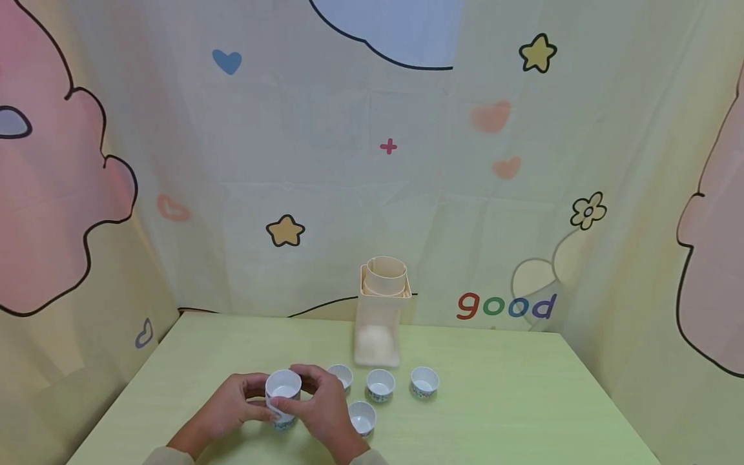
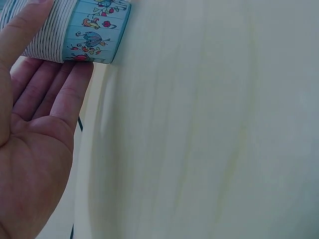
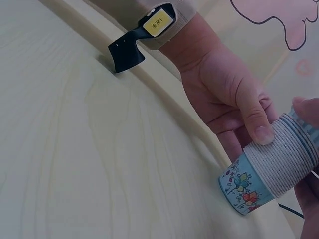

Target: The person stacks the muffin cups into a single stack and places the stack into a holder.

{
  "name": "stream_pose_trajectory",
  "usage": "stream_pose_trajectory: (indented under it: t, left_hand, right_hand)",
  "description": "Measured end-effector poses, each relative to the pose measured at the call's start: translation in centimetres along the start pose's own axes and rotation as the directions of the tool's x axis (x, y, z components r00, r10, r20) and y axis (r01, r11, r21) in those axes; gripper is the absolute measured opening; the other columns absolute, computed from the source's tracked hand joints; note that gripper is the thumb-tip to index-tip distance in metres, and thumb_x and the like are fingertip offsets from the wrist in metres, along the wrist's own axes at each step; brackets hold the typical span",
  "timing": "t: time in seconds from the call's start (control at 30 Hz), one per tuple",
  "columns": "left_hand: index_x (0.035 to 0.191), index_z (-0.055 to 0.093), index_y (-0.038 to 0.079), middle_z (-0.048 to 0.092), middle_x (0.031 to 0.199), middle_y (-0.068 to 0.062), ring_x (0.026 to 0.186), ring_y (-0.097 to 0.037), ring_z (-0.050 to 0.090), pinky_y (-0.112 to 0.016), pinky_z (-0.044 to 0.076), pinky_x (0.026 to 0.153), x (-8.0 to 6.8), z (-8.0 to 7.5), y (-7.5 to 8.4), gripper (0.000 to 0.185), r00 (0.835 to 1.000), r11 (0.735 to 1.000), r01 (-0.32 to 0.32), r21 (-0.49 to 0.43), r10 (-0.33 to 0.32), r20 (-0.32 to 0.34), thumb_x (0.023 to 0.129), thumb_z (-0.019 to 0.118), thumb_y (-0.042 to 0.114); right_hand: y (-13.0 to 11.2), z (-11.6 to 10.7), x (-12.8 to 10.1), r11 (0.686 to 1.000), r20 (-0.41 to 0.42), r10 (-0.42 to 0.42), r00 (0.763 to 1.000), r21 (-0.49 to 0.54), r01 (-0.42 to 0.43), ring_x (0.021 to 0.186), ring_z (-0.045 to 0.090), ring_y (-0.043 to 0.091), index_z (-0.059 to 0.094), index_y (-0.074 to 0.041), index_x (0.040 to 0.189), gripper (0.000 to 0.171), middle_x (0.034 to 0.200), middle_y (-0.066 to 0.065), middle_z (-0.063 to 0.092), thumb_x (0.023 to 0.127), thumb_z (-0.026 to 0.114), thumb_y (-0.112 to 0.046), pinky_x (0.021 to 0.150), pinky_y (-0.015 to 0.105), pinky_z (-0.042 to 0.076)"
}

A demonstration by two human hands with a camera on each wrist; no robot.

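From the head camera, both hands are meeting low over the near edge of the green tabletop (image 1: 511, 400), wrists angled inward, the left hand (image 1: 232, 407) and right hand (image 1: 322, 407) closing from opposite sides on a stack of paper cups (image 1: 283, 397) that is standing just in front of the person. Four single cups (image 1: 379, 385) are sitting just beyond and to the right, and a tall clear container (image 1: 379, 323) is standing behind them near the curtain (image 1: 349, 161). In the left wrist view, the left hand (image 2: 35, 149) is lying palm up, fingers (image 2: 70, 94) stretched under the ribbed stack (image 2: 75, 30) and the thumb pressing its side, so its grip is holding the stack. In the right wrist view, the stack (image 3: 269, 172) is tilting, its patterned base near the tabletop (image 3: 99, 149); the left thumb is pressing the ribs, and the right fingertips (image 3: 306, 107) are pinching the far side.
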State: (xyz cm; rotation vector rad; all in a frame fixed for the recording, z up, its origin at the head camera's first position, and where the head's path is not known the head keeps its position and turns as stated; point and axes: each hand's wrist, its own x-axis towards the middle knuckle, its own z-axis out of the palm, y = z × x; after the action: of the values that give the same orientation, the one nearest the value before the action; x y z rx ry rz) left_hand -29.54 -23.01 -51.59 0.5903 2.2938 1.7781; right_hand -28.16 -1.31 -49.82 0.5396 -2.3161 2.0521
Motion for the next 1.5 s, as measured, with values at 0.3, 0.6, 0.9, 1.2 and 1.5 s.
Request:
stream_pose_trajectory:
  t: [0.3,0.6,0.9,1.2,1.5]
  left_hand:
    - [0.128,0.063,-0.01,0.069,0.124,-0.024,0.105,-0.006,0.069,-0.023,0.059,0.092,0.1,0.0,-0.3,0.06,1.0,1.0,-0.015,0.009,0.015,-0.002,0.079,0.089,0.015]
    - [0.129,0.064,-0.008,0.07,0.125,-0.023,0.105,-0.005,0.069,-0.023,0.059,0.092,0.2,0.0,-0.2,0.061,1.0,1.0,-0.01,0.013,0.01,-0.009,0.079,0.09,0.016]
    - [0.129,0.064,-0.008,0.069,0.125,-0.023,0.105,-0.007,0.07,-0.021,0.059,0.091,0.1,0.0,-0.2,0.061,1.0,1.0,-0.009,-0.001,0.009,-0.009,0.08,0.089,0.018]
    - [0.129,0.064,-0.009,0.069,0.125,-0.024,0.105,-0.006,0.07,-0.023,0.059,0.092,0.1,-0.1,-0.4,0.062,1.0,1.0,-0.015,-0.008,0.015,-0.012,0.078,0.09,0.016]
    - [0.129,0.063,-0.009,0.069,0.126,-0.023,0.107,-0.008,0.069,-0.027,0.06,0.094,0.2,0.0,-0.3,0.065,1.0,1.0,-0.006,-0.007,0.006,-0.014,0.076,0.092,0.016]
  right_hand:
    - [0.3,0.1,-0.3,0.999,-0.002,-0.012,1.0,-0.031,0.012,0.111,0.07,0.014,0.068,0.0,0.125,0.056,0.121,0.006,0.074,0.079,0.091,-0.02,0.099,0.029,0.057]
    - [0.3,0.1,-0.2,0.999,0.001,-0.004,1.0,-0.047,0.004,0.11,0.07,0.011,0.068,0.001,0.126,0.056,0.12,0.005,0.074,0.078,0.091,-0.019,0.099,0.028,0.057]
    - [0.4,0.0,-0.1,0.997,0.0,-0.008,1.0,-0.076,0.008,0.108,0.07,0.011,0.071,-0.003,0.123,0.052,0.119,0.005,0.074,0.077,0.091,-0.019,0.096,0.024,0.057]
    - [0.3,0.0,-0.4,0.997,-0.004,-0.026,1.0,-0.078,0.026,0.11,0.071,0.015,0.07,-0.001,0.124,0.055,0.12,0.008,0.074,0.077,0.092,-0.019,0.097,0.024,0.058]
    - [0.1,-1.0,-1.0,0.996,-0.005,-0.044,0.999,-0.079,0.044,0.109,0.072,0.018,0.071,-0.002,0.123,0.05,0.12,0.009,0.074,0.08,0.09,-0.021,0.097,0.027,0.059]
